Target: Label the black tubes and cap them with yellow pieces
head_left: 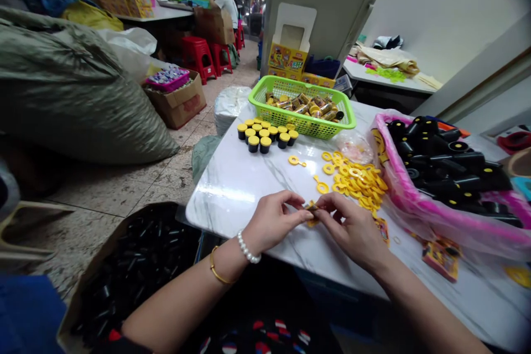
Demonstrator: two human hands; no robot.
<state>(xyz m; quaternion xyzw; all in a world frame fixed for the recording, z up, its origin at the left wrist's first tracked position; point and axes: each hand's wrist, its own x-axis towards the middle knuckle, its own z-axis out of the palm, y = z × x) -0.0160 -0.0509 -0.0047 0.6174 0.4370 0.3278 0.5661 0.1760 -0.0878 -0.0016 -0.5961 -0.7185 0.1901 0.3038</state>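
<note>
Over the near edge of the marble-patterned table (232, 193), my left hand (276, 224) and my right hand (354, 227) meet fingertip to fingertip. Both pinch a small yellow and dark printed piece (312, 214), partly hidden by the fingers. Just beyond my right hand is a heap of yellow plastic rings with small tabs (357, 183). A loose ring (294, 160) and another (322, 187) lie left of the heap. Farther back stand several small black pots with yellow lids (265, 145). A stack of printed labels (440, 260) rests right of my right forearm.
A green basket (305, 128) holds wrapped printed pots. A pink, plastic-lined basket (384, 146) of black containers (460, 166) stands right. Below left is a box of black parts (136, 265). A large sack (78, 88) fills the left. Another person (227, 0) sits in the background.
</note>
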